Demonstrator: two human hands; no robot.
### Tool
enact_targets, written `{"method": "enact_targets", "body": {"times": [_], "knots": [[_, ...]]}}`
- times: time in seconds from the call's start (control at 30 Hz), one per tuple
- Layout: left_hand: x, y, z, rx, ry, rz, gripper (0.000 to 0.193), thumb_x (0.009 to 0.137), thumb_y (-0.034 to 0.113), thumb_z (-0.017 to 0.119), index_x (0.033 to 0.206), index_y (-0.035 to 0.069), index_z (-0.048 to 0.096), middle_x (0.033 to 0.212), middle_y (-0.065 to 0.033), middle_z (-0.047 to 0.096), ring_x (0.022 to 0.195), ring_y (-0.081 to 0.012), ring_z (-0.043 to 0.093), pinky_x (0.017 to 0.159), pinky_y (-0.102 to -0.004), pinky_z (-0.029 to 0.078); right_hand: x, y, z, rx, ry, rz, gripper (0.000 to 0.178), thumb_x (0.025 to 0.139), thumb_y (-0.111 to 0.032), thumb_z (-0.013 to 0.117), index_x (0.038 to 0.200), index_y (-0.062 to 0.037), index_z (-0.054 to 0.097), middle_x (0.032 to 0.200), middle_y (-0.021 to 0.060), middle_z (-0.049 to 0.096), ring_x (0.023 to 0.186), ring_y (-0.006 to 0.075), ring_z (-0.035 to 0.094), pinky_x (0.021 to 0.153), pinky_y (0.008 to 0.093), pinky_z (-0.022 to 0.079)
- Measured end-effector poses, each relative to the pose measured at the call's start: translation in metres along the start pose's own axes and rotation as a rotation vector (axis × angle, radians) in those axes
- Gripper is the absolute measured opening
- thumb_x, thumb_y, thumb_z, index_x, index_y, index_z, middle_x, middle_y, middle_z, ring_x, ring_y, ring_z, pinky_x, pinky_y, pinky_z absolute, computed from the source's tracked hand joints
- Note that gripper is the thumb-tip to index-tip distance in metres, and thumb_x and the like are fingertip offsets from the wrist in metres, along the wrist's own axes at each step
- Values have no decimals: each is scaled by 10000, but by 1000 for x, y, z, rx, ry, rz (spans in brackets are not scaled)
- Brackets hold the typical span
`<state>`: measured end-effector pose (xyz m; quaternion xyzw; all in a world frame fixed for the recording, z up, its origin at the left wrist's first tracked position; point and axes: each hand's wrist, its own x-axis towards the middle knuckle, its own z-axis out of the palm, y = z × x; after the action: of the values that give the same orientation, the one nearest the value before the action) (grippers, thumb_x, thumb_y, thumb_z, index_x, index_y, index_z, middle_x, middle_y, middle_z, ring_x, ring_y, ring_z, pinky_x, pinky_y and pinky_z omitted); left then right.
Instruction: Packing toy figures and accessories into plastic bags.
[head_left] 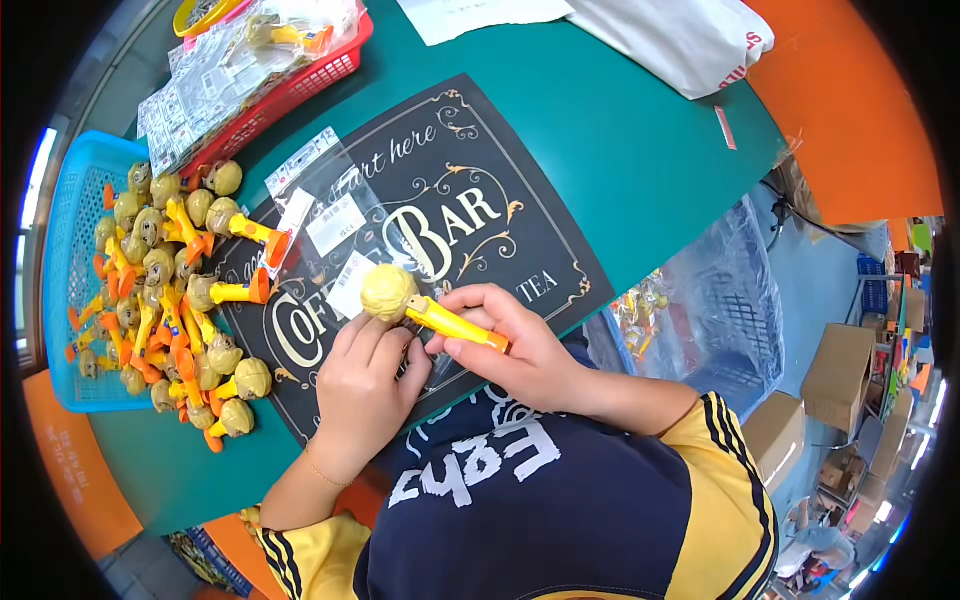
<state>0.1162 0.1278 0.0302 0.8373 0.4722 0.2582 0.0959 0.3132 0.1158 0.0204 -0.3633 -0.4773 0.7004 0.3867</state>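
Right hand point(520, 345) wrapped around a yellow toy point(420, 305), grip clenched on the stick part, round tan head sticking out to the left, orange tip poking past the fingers on the right. Left hand point(362, 385) curled just under the toy's head, fingertips touching it or nearly so, can't quite tell; grip half closed, not clearly grasping anything. Toy held just above a black mat point(440, 210) with fancy lettering, lying on the green surface point(620, 130). Clear bags point(325, 215) with white labels lying on the mat just left of the toy. Big heap of same toys point(175, 290) further left, spilling out of a blue tray point(65, 290) onto the mat edge. Red basket point(300, 85) stuffed with bagged stuff up top. White bag point(680, 35) at the far edge.
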Motion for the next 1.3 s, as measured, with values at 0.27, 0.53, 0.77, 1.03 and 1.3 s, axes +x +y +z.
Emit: {"method": "enact_targets", "body": {"times": [0.27, 0.53, 0.77, 1.03, 1.3], "knots": [[-10, -27, -20, -221, -88, -118, 134, 701, 29, 731, 804, 43, 647, 860, -85, 649, 847, -284, 593, 751, -360, 474, -1, 11, 10, 44, 18, 32, 338, 983, -39, 536, 1296, 2, 413, 1082, 95, 669, 1041, 106, 609, 937, 255, 444], [-30, -50, -22, -449, 8, -168, 141, 756, 20, 701, 860, 37, 606, 956, -96, 653, 926, -288, 608, 836, -373, 462, -15, -16, 17, 45, 131, 198, 271, 923, -26, 625, 1187, 21, 588, 992, 63, 686, 867, 101, 656, 767, 238, 517], [-34, -45, -26, -341, 72, -90, 138, 769, 28, 703, 862, 65, 608, 1047, -88, 645, 1065, -310, 591, 940, -419, 442, -14, -24, 11, -411, 127, 92, 265, 874, -55, 644, 1129, 15, 628, 768, 6, 630, 578, 35, 526, 505, 175, 384], [-35, -44, -32, -454, -4, -23, 151, 804, 57, 706, 910, 96, 607, 1134, -45, 633, 1251, -304, 535, 1106, -551, 309, -14, 1, 41, -635, 175, -145, 272, 901, -92, 662, 1154, -13, 597, 903, 71, 673, 707, 140, 646, 585, 252, 490], [-37, -45, -30, -414, -52, 11, 157, 801, 63, 714, 904, 113, 607, 1114, -18, 638, 1248, -267, 542, 1123, -577, 269, -15, -10, 37, -755, 135, -43, 465, 750, -72, 796, 1173, -48, 602, 948, 72, 671, 834, 174, 661, 748, 276, 514]]}}
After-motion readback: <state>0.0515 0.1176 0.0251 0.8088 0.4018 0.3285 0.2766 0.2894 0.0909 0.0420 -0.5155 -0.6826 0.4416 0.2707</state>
